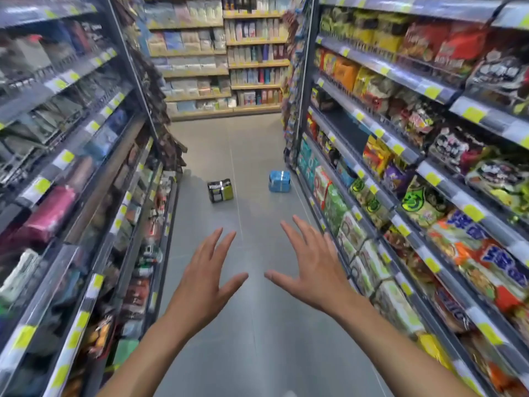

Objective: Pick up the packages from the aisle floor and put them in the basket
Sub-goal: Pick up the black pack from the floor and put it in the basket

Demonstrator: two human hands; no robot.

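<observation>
Two packages lay on the aisle floor (257,325), neither of them lifted, and no basket was in view.

Stocked shelves on the left (71,167) and shelves on the right (400,138) walled the aisle at 9 and 3 o'clock, with a far shelf wall (214,67) closing it at 12. Lower in the view, the left hand (206,270) and the right hand (312,267) were held out side by side above the floor, palms down, fingers spread apart and gripping nothing. Well apart from them, toward 12 o'clock, sat the dark-and-green package (220,191), and the blue package (279,181) stood near it at about 2 o'clock, close to the foot of the right shelves. By this showing the task was at its start: both pickups and both placings into the basket remained to be done.
</observation>
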